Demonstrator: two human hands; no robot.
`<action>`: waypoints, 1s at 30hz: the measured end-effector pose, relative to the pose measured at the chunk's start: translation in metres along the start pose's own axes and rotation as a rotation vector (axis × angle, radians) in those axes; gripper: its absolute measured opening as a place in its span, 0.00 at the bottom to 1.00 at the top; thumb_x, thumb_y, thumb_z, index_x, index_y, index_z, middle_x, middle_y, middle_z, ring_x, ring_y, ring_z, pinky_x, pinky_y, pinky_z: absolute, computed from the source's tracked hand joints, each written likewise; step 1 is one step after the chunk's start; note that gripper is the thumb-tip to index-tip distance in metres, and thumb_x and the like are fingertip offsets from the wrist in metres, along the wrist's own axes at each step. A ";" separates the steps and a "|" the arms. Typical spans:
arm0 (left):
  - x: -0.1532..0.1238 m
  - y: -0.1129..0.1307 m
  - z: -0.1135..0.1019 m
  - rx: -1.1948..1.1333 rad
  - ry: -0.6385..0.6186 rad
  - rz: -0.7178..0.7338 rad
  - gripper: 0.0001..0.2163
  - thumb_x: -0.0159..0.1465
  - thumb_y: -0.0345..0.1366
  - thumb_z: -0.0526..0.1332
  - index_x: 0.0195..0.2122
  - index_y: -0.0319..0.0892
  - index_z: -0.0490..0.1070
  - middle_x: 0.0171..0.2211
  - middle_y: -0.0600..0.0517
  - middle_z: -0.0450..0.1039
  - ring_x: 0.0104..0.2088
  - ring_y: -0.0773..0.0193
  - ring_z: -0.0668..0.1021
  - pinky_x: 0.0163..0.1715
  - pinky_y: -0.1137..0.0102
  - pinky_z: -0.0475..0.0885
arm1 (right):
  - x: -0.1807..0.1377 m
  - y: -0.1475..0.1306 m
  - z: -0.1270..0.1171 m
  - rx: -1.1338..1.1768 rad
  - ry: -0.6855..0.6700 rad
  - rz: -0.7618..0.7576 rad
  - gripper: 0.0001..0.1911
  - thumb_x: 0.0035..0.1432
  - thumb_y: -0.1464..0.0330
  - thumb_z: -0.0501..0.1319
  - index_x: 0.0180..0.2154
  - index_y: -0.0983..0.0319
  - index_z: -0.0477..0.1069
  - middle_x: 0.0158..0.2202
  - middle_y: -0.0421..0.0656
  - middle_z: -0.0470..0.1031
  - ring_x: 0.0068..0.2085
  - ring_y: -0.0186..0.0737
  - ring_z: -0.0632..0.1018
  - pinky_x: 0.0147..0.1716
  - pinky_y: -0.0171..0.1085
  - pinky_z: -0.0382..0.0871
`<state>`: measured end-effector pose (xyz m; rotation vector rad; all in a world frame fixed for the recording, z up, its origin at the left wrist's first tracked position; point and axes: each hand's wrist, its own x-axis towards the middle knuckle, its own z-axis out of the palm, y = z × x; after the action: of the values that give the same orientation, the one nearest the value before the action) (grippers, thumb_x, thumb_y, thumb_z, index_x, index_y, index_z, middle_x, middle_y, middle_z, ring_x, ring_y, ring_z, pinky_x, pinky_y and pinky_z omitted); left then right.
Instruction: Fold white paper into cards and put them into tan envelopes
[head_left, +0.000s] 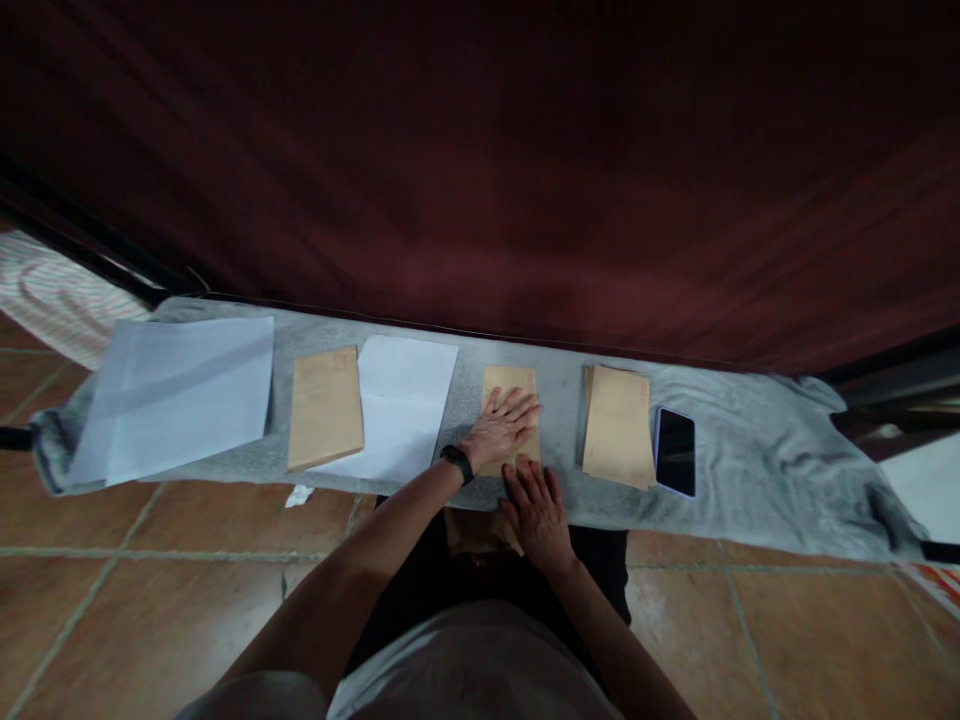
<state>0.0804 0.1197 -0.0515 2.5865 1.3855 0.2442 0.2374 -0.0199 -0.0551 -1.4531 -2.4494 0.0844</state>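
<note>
A brown paper envelope [510, 377] lies flat in front of me on the grey cloth. My left hand [501, 425], with a dark band on the wrist, rests flat across its middle, fingers spread and pointing right. At the envelope's lower right edge my right hand [538, 510] lies with its fingers stretched out, the fingertips touching the paper. Neither hand grips anything. To the right is a stack of brown envelopes [619, 425]. On the left another stack of envelopes [326, 410] partly covers white sheets of paper [409, 390].
A narrow surface draped in grey cloth [757, 450] runs across the view. A smartphone [676, 452] lies right of the envelopes. Large white sheets [184, 395] cover the left end. A dark red curtain [480, 200] hangs behind. A white scrap [298, 495] is near the front edge.
</note>
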 end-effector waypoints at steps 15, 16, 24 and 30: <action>-0.083 0.035 -0.005 0.030 0.006 0.073 0.33 0.73 0.54 0.47 0.72 0.39 0.45 0.73 0.44 0.47 0.73 0.59 0.48 0.70 0.57 0.44 | -0.008 0.004 0.005 -0.012 0.017 -0.053 0.28 0.71 0.62 0.53 0.67 0.63 0.57 0.70 0.53 0.57 0.70 0.52 0.58 0.67 0.56 0.51; -0.089 0.036 -0.006 0.036 0.008 0.069 0.34 0.72 0.55 0.47 0.72 0.38 0.44 0.73 0.43 0.46 0.73 0.58 0.47 0.70 0.57 0.43 | -0.009 0.004 0.005 -0.015 0.019 -0.053 0.28 0.71 0.62 0.52 0.68 0.63 0.55 0.70 0.52 0.56 0.70 0.52 0.58 0.67 0.56 0.51; -0.116 0.037 -0.021 0.043 -0.006 0.118 0.35 0.70 0.57 0.52 0.71 0.41 0.51 0.72 0.41 0.46 0.72 0.53 0.49 0.70 0.56 0.45 | -0.019 0.010 0.005 -0.033 0.031 -0.046 0.33 0.72 0.63 0.49 0.72 0.66 0.42 0.70 0.53 0.57 0.69 0.50 0.60 0.68 0.53 0.49; -0.125 0.030 -0.024 0.027 -0.046 0.131 0.34 0.68 0.54 0.57 0.71 0.46 0.52 0.73 0.45 0.45 0.72 0.55 0.48 0.70 0.57 0.46 | -0.025 0.020 0.003 -0.016 0.044 -0.020 0.31 0.73 0.61 0.48 0.71 0.65 0.48 0.69 0.53 0.59 0.67 0.51 0.63 0.66 0.53 0.52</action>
<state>0.0302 0.0009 -0.0275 2.6908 1.2149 0.1853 0.2645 -0.0319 -0.0673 -1.4210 -2.4343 0.0289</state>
